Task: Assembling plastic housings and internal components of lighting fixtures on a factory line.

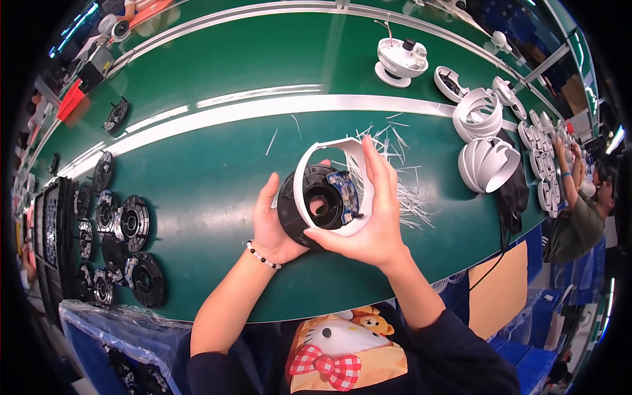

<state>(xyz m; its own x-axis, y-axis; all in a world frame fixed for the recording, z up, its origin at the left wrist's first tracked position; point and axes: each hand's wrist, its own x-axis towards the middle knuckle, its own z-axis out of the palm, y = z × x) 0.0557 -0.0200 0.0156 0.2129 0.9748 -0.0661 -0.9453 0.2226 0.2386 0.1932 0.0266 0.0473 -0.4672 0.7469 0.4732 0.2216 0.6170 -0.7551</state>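
Observation:
My left hand cradles a round black plastic base from its left and underside, with the thumb up along the rim. On that base sits a blue circuit board, beside a central hole. A white plastic ring is gripped in my right hand, fingers along its right side and thumb at its lower edge. The ring is tilted above the base and overlaps it in view; the board shows through its opening. Whether the two parts touch, I cannot tell.
Several black bases with boards lie at left beside a black tray. Thin white strips are scattered beyond my right hand. White rings stand at right. A white assembly stands farther back. A co-worker is at far right.

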